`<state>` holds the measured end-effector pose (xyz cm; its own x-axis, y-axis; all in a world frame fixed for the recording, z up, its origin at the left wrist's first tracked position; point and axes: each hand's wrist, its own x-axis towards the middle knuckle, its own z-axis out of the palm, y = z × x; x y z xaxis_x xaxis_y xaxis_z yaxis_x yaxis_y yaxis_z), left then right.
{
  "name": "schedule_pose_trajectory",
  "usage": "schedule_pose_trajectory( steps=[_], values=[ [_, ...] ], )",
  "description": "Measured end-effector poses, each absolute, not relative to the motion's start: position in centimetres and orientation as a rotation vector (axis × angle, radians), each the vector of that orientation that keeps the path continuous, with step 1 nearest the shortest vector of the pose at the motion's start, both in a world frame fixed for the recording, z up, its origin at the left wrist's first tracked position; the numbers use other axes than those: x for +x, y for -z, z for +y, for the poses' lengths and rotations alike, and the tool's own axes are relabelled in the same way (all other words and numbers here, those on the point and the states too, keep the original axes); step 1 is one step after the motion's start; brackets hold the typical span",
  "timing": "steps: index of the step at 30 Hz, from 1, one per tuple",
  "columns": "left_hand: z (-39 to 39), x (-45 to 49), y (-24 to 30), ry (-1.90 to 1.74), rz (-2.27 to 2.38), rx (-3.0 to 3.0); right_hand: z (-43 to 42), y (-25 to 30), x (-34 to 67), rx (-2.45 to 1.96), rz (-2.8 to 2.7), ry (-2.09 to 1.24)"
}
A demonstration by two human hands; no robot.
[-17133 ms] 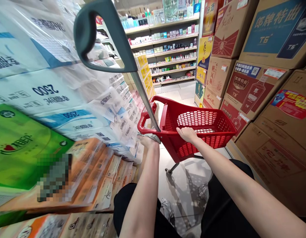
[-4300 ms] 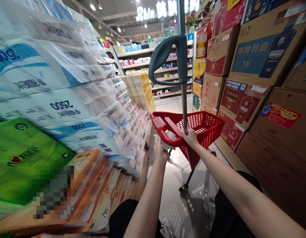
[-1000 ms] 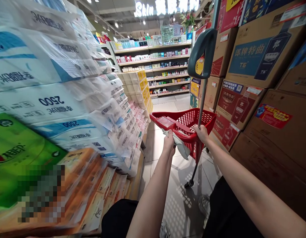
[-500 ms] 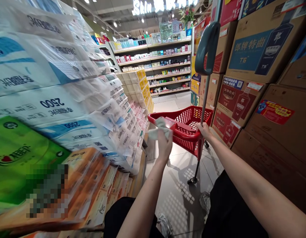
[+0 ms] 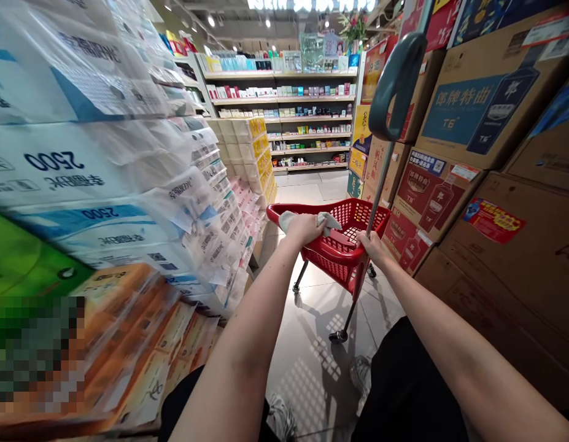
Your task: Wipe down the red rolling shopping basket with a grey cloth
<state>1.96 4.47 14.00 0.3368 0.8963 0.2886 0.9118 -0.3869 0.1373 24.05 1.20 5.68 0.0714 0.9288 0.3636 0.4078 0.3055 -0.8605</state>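
Note:
A red plastic shopping basket on wheels (image 5: 332,253) stands in front of me, its sides full of small holes. My left hand (image 5: 305,228) is closed on a pale grey-green cloth (image 5: 329,222), pressed against the near rim of the basket. Some of the cloth sticks out on both sides of the hand. My right hand (image 5: 370,244) grips the thin metal pole (image 5: 380,184) where it meets the basket's near right corner. Above it, the pole carries a dark grey loop handle (image 5: 379,107).
White tissue packs (image 5: 127,159) are piled on my left, with orange packs (image 5: 123,331) lower down. Cardboard cartons (image 5: 477,104) are stacked along my right. Farther ahead are yellow-sided packs (image 5: 259,147) and shelves (image 5: 307,98) of small boxed goods. Tiled floor (image 5: 307,356) lies below.
My left hand has come forward with the cloth, from in front of the basket onto its near rim. The right hand stays on the pole. My view has shifted slightly.

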Motion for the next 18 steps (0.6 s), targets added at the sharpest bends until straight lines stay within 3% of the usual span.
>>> schedule_pose_trajectory(
  steps=[6,18],
  values=[
    [7.6,0.6,-14.0,0.480,-1.862,-2.483,1.4,-5.2,25.0,-1.188,-1.587,-0.646],
    [8.0,-5.2,-11.5,1.020,-2.019,-2.182,2.3,-4.5,25.0,-1.125,-1.552,-0.688]
  ],
)
